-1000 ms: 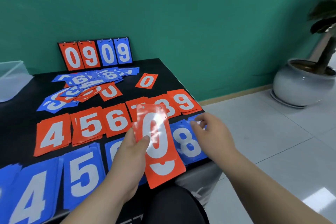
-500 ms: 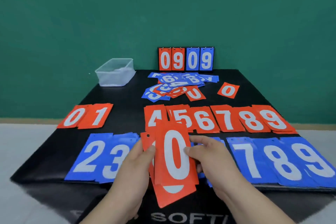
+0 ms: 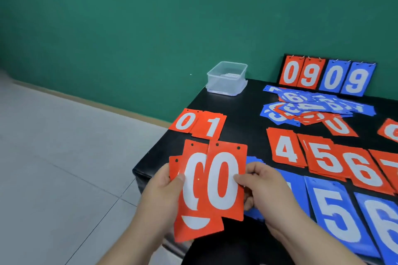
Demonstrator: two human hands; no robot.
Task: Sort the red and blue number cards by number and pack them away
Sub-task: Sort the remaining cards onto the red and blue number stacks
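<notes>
My left hand [image 3: 162,196] grips a fanned stack of red 0 cards [image 3: 195,204] over the table's near left corner. My right hand [image 3: 261,187] pinches the front red 0 card [image 3: 225,183] by its right edge. On the black table [image 3: 243,118] lie a red 0 pile [image 3: 184,121] and a red 1 pile [image 3: 212,127]. Red piles 4 [image 3: 285,148], 5 [image 3: 325,157] and 6 [image 3: 361,170] run to the right. Blue 5 [image 3: 336,217] and blue 6 [image 3: 383,226] piles lie nearer me. An unsorted heap of red and blue cards [image 3: 312,107] sits further back.
A clear plastic box [image 3: 227,77] stands at the table's far left corner. A scoreboard stand showing 0909 [image 3: 327,76] leans against the green wall. Grey tiled floor [image 3: 64,157] lies left of the table. A loose red 0 card [image 3: 339,126] lies beside the heap.
The view has swung left. My right hand has slid the front red 0 card rightward off the stack, fanning the cards my left hand holds.
</notes>
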